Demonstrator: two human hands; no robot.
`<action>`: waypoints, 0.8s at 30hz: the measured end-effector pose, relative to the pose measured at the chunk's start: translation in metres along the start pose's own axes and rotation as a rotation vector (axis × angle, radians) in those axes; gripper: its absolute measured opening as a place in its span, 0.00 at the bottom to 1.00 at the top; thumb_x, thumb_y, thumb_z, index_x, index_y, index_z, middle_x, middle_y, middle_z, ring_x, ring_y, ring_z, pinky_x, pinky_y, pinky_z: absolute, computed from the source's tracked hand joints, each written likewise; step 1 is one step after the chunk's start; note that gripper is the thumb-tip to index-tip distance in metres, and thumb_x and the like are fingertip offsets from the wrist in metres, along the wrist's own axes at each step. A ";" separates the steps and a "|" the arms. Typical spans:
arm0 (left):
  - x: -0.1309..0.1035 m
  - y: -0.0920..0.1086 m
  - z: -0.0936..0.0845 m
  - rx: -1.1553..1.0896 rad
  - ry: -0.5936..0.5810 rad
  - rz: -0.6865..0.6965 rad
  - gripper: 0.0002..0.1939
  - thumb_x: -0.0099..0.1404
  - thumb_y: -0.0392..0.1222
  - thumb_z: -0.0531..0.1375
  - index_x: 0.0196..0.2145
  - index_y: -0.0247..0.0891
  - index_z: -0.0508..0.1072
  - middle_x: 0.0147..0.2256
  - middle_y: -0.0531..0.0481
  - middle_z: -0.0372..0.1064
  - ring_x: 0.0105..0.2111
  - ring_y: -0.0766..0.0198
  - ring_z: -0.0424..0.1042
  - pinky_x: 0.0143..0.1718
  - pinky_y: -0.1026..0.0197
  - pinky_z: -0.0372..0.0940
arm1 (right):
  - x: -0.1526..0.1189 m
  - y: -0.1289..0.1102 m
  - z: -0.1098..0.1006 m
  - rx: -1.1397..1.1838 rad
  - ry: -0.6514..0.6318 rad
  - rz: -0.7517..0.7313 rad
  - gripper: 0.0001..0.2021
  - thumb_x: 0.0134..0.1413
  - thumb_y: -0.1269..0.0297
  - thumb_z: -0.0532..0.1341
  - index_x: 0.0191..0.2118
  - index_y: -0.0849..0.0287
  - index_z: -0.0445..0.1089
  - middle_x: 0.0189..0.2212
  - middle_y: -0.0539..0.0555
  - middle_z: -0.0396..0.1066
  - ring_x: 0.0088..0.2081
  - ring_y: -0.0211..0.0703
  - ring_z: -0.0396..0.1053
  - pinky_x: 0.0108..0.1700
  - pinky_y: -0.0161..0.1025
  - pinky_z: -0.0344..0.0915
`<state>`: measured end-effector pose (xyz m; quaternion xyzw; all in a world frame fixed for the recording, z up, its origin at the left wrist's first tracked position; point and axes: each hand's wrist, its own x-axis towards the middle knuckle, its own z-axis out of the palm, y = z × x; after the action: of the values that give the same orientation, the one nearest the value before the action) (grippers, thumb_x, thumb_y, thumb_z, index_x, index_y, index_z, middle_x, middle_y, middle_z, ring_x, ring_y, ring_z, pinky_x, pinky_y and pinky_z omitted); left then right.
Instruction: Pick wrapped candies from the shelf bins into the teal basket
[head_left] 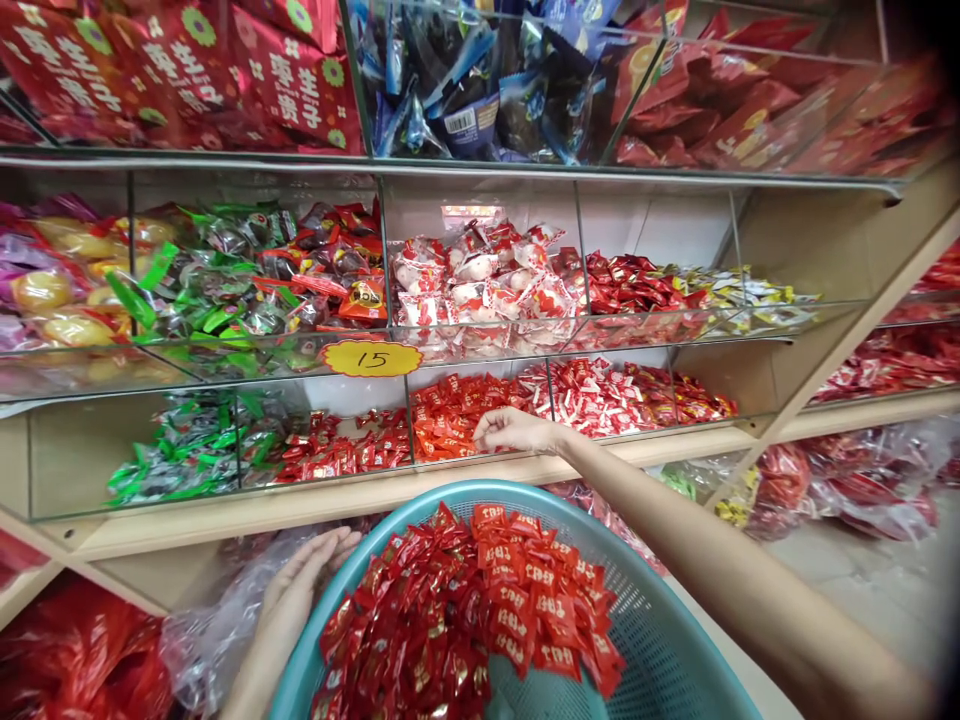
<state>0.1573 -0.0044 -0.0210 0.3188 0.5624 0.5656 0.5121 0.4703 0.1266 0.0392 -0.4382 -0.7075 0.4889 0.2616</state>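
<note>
A teal plastic basket (675, 640) sits in front of me, holding a heap of red wrapped candies (450, 610), darker on the left and brighter on the right. My left hand (307, 570) rests against the basket's left rim, fingers stretched out and holding nothing. My right hand (517, 430) is at the bottom shelf, by the front edge of the compartment of orange-red candies (457, 405). Its fingers are curled together; whatever they might hold is too small to make out.
Glass-divided shelves (420, 480) hold candies in several colours. A yellow price tag (373, 358) reading 15 hangs on the middle shelf's front. Red plastic bags (82, 650) lie lower left, and clear bags (862, 480) of candy at the right.
</note>
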 end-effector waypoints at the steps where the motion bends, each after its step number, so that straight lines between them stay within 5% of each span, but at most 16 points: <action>1: 0.001 0.003 -0.002 0.016 0.004 0.016 0.12 0.51 0.44 0.65 0.34 0.37 0.76 0.36 0.45 0.79 0.42 0.54 0.76 0.48 0.55 0.67 | -0.002 -0.003 0.000 0.008 0.022 -0.007 0.08 0.38 0.67 0.60 0.30 0.61 0.69 0.25 0.48 0.69 0.26 0.33 0.62 0.28 0.32 0.57; 6: -0.012 0.041 0.006 0.249 -0.007 0.290 0.18 0.53 0.50 0.64 0.38 0.36 0.74 0.41 0.44 0.77 0.46 0.55 0.73 0.53 0.55 0.61 | -0.032 -0.030 0.011 0.198 0.183 -0.063 0.06 0.42 0.67 0.59 0.30 0.60 0.69 0.25 0.47 0.69 0.26 0.32 0.63 0.31 0.32 0.60; 11: -0.053 0.081 0.054 0.414 -0.268 0.372 0.16 0.56 0.50 0.62 0.41 0.40 0.75 0.44 0.46 0.75 0.43 0.56 0.73 0.47 0.57 0.65 | -0.081 -0.055 0.053 0.367 0.030 -0.019 0.05 0.44 0.65 0.62 0.30 0.60 0.70 0.26 0.48 0.70 0.27 0.33 0.64 0.31 0.33 0.61; 15: -0.070 0.080 0.082 0.404 -0.587 0.270 0.12 0.53 0.47 0.64 0.35 0.41 0.76 0.36 0.48 0.77 0.35 0.59 0.74 0.37 0.59 0.67 | -0.106 -0.056 0.082 0.386 -0.035 -0.003 0.06 0.47 0.63 0.63 0.30 0.60 0.70 0.25 0.46 0.68 0.26 0.31 0.62 0.32 0.32 0.59; 19: -0.070 0.068 0.084 0.431 -0.603 0.255 0.08 0.55 0.46 0.63 0.26 0.38 0.75 0.25 0.51 0.73 0.25 0.64 0.70 0.29 0.63 0.64 | -0.117 -0.050 0.094 0.360 -0.030 -0.045 0.10 0.49 0.58 0.63 0.30 0.60 0.70 0.24 0.47 0.68 0.26 0.33 0.62 0.31 0.33 0.59; 24: -0.069 0.062 0.080 0.421 -0.577 0.251 0.09 0.54 0.46 0.63 0.24 0.39 0.74 0.25 0.50 0.74 0.25 0.63 0.70 0.29 0.62 0.64 | -0.127 -0.044 0.098 0.109 0.099 -0.163 0.12 0.55 0.54 0.59 0.34 0.57 0.73 0.29 0.49 0.72 0.32 0.38 0.66 0.36 0.35 0.62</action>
<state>0.2370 -0.0350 0.0671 0.6295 0.4555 0.3830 0.4996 0.4365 -0.0365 0.0495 -0.3880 -0.6993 0.4816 0.3586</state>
